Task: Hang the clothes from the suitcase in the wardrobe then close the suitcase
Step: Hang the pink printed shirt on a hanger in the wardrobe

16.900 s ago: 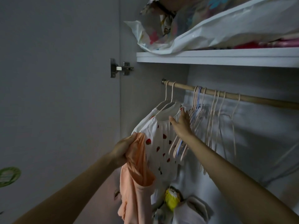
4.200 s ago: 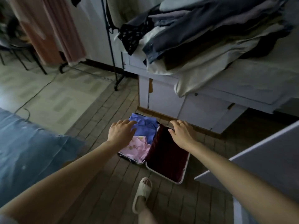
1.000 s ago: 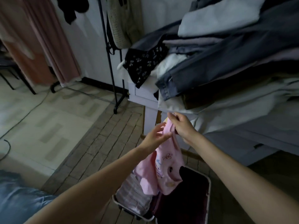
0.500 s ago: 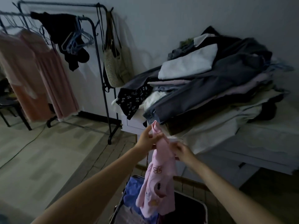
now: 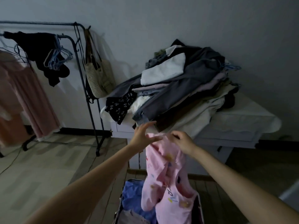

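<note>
A small pink printed garment (image 5: pixel 168 183) hangs in the air in front of me, held by its top edge. My left hand (image 5: pixel 144 135) pinches the left part of that edge with thumb and fingers, index finger lifted. My right hand (image 5: pixel 182 141) grips the right part. Below the garment the open suitcase (image 5: pixel 119 207) lies on the floor at the bottom edge of the view, with a blue garment (image 5: pixel 132 196) inside it. The wardrobe is out of view.
A white cabinet (image 5: pixel 234 126) behind the suitcase carries a tall pile of folded grey, white and dark clothes (image 5: pixel 178 84). A black clothes rack (image 5: pixel 87 88) stands at the left with pink dresses, a black top, hangers and a woven bag (image 5: pixel 98 78). Tiled floor lies at the left.
The view has tilted further up. Both hands have spread apart along the pink garment's top edge, lifting it higher over the suitcase.
</note>
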